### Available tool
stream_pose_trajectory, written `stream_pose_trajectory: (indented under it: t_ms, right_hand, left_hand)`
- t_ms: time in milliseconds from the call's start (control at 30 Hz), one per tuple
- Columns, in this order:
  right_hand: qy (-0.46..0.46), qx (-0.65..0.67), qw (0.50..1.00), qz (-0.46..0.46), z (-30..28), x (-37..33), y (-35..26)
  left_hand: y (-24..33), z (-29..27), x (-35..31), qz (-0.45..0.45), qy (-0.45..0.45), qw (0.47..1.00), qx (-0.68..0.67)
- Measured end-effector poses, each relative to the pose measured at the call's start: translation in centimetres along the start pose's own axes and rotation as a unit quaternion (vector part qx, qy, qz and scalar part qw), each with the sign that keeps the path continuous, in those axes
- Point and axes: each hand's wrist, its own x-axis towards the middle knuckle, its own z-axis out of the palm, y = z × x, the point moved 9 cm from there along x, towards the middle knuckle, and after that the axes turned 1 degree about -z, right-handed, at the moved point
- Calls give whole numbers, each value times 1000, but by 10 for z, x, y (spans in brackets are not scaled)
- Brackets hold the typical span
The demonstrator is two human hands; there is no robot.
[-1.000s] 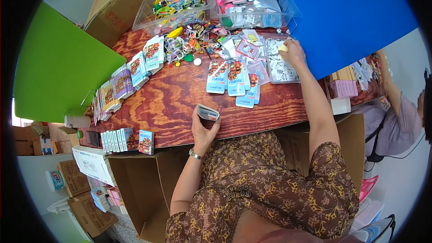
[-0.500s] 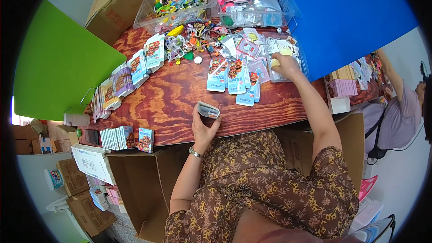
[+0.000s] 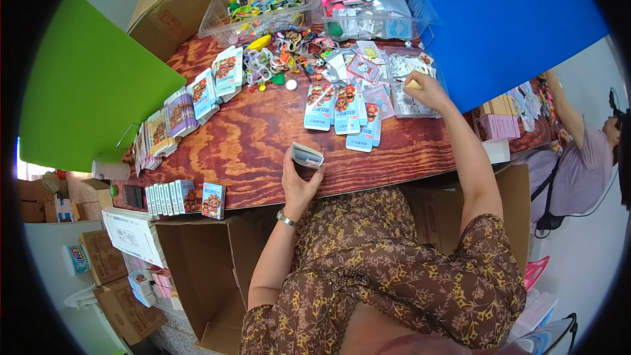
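Observation:
My left hand (image 3: 300, 184) is wrapped round a small card box (image 3: 307, 156), its open end facing up just above the table. Something pale shows inside the box. Over at the right, my right hand (image 3: 430, 91) is closed above a clear plastic tray (image 3: 442, 110) filled with white printed pieces. Something pale yellow (image 3: 412, 85) shows at its fingertips; whether it is held or worn I cannot make out. Between the hands lie several flat blue-and-white printed boxes (image 3: 348, 108). Beside the tray is a heap of small cards (image 3: 365, 69).
Two clear bins (image 3: 220, 31) of trinkets and packets stand at the back. Loose small toys (image 3: 289, 59) lie before them. Stacks of flat boxes (image 3: 179, 113) line the left, with filled boxes (image 3: 167, 198) at the front edge. A co-worker (image 3: 568, 158) sits at right.
My right hand has shifted slightly right and lifted toward the far side over the tray, its fingers more curled. My left hand still holds the box, almost unmoved.

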Motion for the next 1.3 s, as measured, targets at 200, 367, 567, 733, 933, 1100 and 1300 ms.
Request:
stream_pose_trajectory:
  t_ms: [200, 367, 567, 733, 933, 1100, 1300]
  right_hand:
    - [-8, -138, 990, 4, 15, 2, -11]
    - [70, -158, 984, -38, 4, -1, -21]
    - [-29, 157, 985, -61, 6, -22, -127]
    - [-162, 122, 954, -222, 72, -63, -249]
    - [-93, -10, 938, -335, 106, -80, -280]
    - [-76, 48, 932, -351, 92, -95, -291]
    - [115, 90, 863, -484, 57, -141, -290]
  left_hand:
    - [1, -2, 0, 28, 18, 999, 6]
    - [6, -4, -1, 34, 29, 999, 23]
    - [25, 2, 10, 59, 41, 996, 60]
    - [33, 2, 7, 68, 59, 994, 67]
    - [27, -3, -2, 29, 56, 996, 69]
    - [21, -13, -9, 15, 72, 997, 20]
    - [21, -30, -24, 94, 150, 984, -37]
